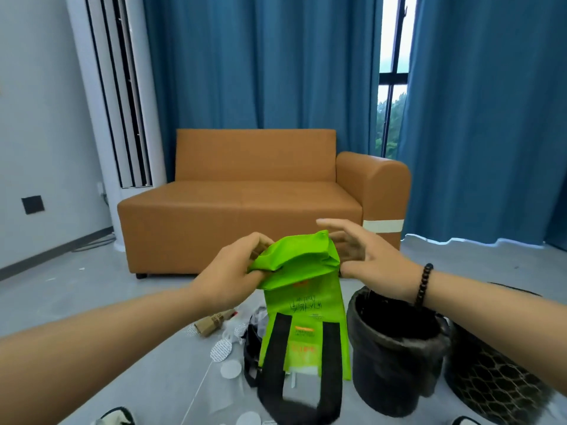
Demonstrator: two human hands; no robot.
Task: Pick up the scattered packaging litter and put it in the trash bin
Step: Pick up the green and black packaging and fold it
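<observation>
Green bag [302,305] pinched by left hand [228,276] fingers, hiding litter, right hand [372,259] fingers spread.

- Soft, even daylight enters through the window gap [391,87] between the curtains [260,62].
- Shadows are faint.
- Wide-angle bending warps the edges.
- The bag handles [302,403] look motion-blurred.

home living room | sofa [245,204] | curtains [260,62] | floor-standing air conditioner [113,96]
</observation>
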